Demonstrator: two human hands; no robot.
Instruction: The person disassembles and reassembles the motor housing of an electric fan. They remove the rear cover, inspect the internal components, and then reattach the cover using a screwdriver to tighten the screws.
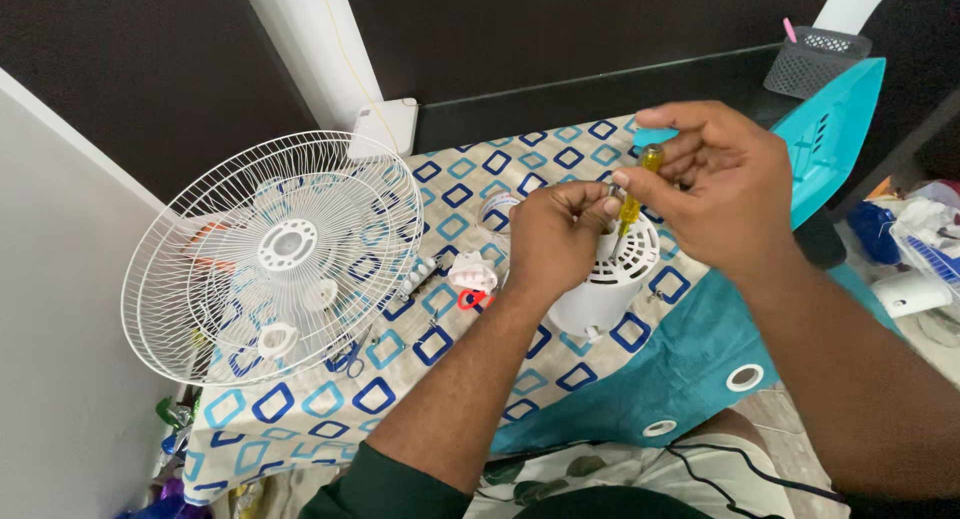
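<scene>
The right hand [722, 184] is closed around a yellow-handled screwdriver [637, 194], fingers pinching the handle near its top, with the tool held upright and its tip pointing down into a white vented motor housing [610, 284]. The left hand [555, 234] is curled shut on the top of that housing, fingertips meeting the screwdriver shaft; what lies under them cannot be made out. The housing stands on a desk covered by a cloth [400, 379] patterned with blue squares, near its right side. Just left of the housing lie a small white plastic part [472, 272] and a red piece [470, 300]. Further left, white wire fan guards [275, 257] rest stacked on the cloth. A turquoise chair [835, 129] stands behind the right hand.
</scene>
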